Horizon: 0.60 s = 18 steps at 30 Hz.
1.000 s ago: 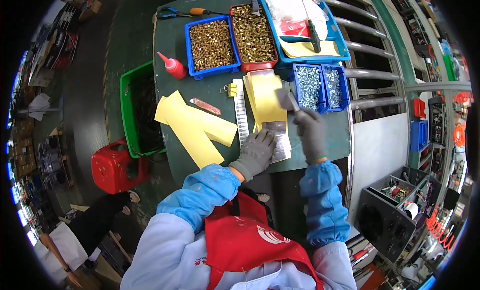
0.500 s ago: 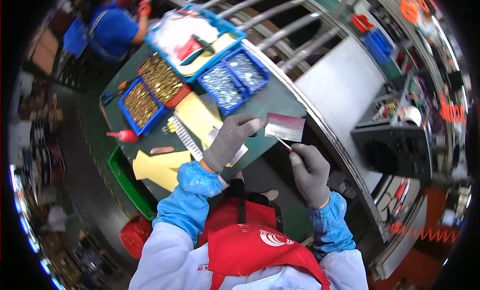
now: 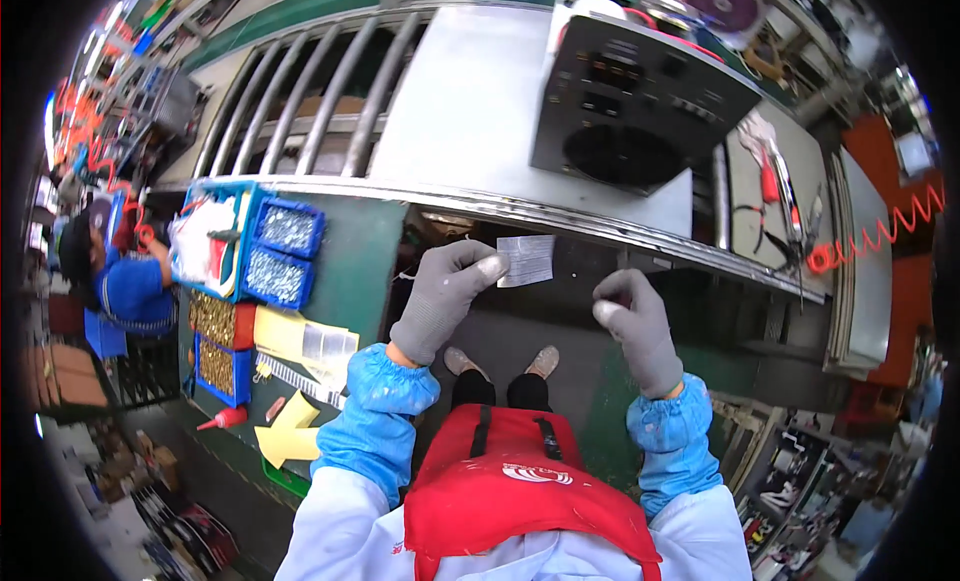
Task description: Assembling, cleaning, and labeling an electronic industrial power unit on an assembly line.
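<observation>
Between the thumb and fingers of my left hand (image 3: 440, 299), in a grey glove, is a thin silver-grey rectangular label (image 3: 526, 262). It is held by its left edge, over the gap between the green table and my body. To the right of it and apart from it is my right hand (image 3: 642, 331), gloved in grey too, its thumb and fingers pinched together. Whatever may be in that pinch is too small or hidden to make out.
On the green table (image 3: 352, 231) at left stand blue bins of silver (image 3: 280, 277) and brass-coloured fasteners (image 3: 217, 367), beside yellow sheets (image 3: 280, 331). Ahead are metal rollers (image 3: 325, 101) and a black boxy device (image 3: 640, 101). Pliers (image 3: 765, 181) lie right. A co-worker (image 3: 130, 291) is far left.
My view has swung right, toward the black device and the rollers. The label stays in my left hand. The thin pointed tool seen in my right hand before no longer shows clearly; that hand is farther from the label.
</observation>
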### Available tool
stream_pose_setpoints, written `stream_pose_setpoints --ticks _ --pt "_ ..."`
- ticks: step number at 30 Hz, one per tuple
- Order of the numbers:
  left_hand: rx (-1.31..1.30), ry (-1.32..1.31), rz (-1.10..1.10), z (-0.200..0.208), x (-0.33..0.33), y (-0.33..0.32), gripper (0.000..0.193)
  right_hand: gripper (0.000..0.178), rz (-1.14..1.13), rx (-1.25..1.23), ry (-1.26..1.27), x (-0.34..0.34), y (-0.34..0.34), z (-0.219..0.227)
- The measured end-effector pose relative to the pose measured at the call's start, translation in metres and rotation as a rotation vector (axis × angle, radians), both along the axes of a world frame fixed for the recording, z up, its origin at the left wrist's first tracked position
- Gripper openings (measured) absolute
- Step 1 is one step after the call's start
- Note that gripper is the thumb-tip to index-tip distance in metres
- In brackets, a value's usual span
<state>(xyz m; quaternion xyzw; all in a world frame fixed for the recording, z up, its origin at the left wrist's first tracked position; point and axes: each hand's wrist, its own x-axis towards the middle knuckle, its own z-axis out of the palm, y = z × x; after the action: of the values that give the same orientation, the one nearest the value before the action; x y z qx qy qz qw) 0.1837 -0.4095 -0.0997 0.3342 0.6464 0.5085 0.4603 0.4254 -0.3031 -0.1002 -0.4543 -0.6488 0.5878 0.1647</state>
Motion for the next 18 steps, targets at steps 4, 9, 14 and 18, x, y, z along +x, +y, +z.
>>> stream_pose_setpoints --ticks 4,9,14,18 --pt "0.029 -0.008 -0.059 0.003 0.045 0.031 0.026 0.043 -0.082 0.024 0.114 0.023 0.030 0.001" --pt "0.001 -0.057 -0.140 0.003 0.084 0.058 0.025 0.043 0.032 -0.268 0.155 0.057 0.056 0.007" --pt "-0.016 -0.015 -0.208 0.004 0.103 0.075 0.025 0.037 -0.081 -0.361 0.253 0.082 0.066 0.000" --pt "-0.033 -0.001 -0.216 0.006 0.115 0.085 0.025 0.037 -0.085 -0.291 0.237 0.090 0.073 -0.001"
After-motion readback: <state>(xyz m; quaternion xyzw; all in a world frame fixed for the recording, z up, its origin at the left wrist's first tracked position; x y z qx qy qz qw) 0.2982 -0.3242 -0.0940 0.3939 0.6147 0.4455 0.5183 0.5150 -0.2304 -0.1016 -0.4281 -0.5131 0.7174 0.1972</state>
